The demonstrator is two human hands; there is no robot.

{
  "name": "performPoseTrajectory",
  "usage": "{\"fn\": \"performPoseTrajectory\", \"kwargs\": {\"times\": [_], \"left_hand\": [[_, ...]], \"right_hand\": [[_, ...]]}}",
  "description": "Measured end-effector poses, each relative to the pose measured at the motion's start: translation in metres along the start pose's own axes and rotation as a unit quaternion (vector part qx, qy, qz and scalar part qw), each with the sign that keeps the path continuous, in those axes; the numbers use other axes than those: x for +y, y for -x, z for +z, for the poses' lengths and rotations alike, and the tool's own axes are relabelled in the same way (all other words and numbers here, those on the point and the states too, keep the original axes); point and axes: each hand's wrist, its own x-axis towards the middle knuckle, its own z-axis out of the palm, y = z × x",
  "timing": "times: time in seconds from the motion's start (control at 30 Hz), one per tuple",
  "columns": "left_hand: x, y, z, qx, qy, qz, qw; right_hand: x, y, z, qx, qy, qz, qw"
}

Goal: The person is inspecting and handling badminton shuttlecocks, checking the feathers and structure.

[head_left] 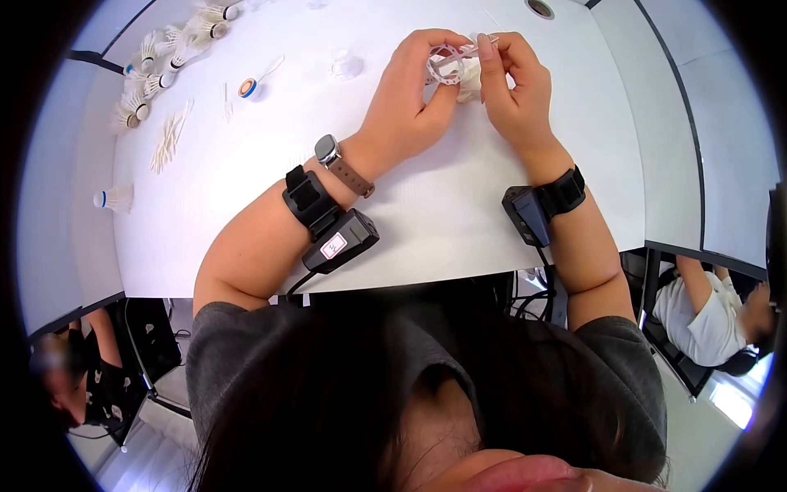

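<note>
My left hand pinches a clear plastic ring with small holes around its rim. Between the thumb and fingers of my right hand is a thin white feather, its end pointing toward the ring. Whether the feather sits in a hole is too small to tell. Beneath and between my hands lie white feathers, partly hidden by my fingers. To the left of my hands, another clear plastic piece rests on the table.
Several shuttlecocks line the table's left back edge, and one more lies nearer. Loose feathers and a round cork base are on the left. A tape roll sits at the back. Other people sit at both sides.
</note>
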Motion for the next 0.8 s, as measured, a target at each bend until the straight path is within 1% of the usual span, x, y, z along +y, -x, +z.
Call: {"fn": "performPoseTrajectory", "kwargs": {"times": [0.07, 0.13, 0.17, 0.27, 0.33, 0.5, 0.6, 0.7, 0.8], "left_hand": [[0.001, 0.0, 0.002, 0.004, 0.01, -0.002, 1.0], [-0.002, 0.0, 0.002, -0.001, -0.001, -0.009, 1.0], [-0.003, 0.002, 0.002, -0.003, -0.007, -0.015, 1.0], [-0.006, 0.001, 0.002, -0.003, -0.034, 0.005, 0.999], [-0.007, 0.001, 0.003, -0.005, -0.019, -0.001, 1.0], [0.003, 0.003, 0.001, -0.018, -0.02, -0.05, 0.998], [0.007, 0.001, -0.001, -0.011, -0.119, 0.035, 0.992], [0.002, -0.003, -0.001, 0.004, -0.159, 0.131, 0.979], [0.001, -0.006, 0.0, 0.037, -0.135, 0.173, 0.975]], "right_hand": [[-0.001, 0.001, 0.0, 0.011, 0.025, -0.028, 0.999], [0.0, 0.0, 0.001, 0.01, 0.017, -0.041, 0.999], [0.001, 0.0, 0.001, 0.009, 0.012, -0.046, 0.999], [0.003, -0.001, -0.001, 0.001, 0.036, -0.058, 0.998], [0.006, -0.002, -0.001, 0.001, 0.036, -0.058, 0.998], [0.0, -0.002, -0.004, -0.005, 0.03, -0.046, 0.998], [0.006, -0.002, -0.005, -0.002, 0.02, -0.062, 0.998], [0.001, -0.002, -0.005, 0.015, 0.046, -0.089, 0.995], [-0.006, -0.001, -0.002, 0.042, 0.064, -0.115, 0.99]]}}
